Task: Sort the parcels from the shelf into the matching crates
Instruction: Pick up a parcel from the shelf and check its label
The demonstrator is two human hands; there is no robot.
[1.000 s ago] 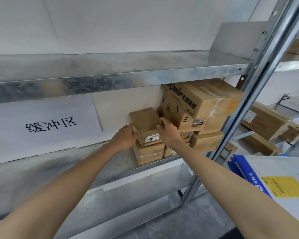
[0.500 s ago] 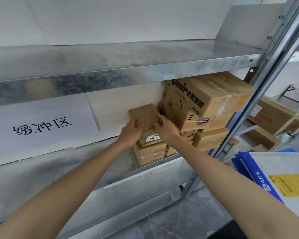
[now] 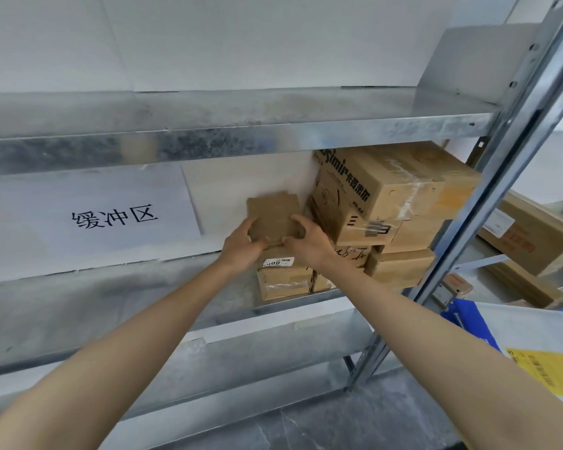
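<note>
Left hand (image 3: 241, 246), right hand (image 3: 307, 240) grip small parcel (image 3: 273, 219) on shelf (image 3: 208, 306).

Brown cardboard parcels (image 3: 387, 196) on a mottled grey metal shelf (image 3: 208, 134); white sign (image 3: 88, 219), black characters.

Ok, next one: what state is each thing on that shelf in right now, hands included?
small brown parcel: tilted up, held by both hands
left hand: grips the parcel's left lower edge
right hand: grips its right lower edge
labelled parcel: lying flat on another box, beneath the hands
large printed box: taped shut, stacked on smaller boxes
paper sign: flat against the back wall
</note>
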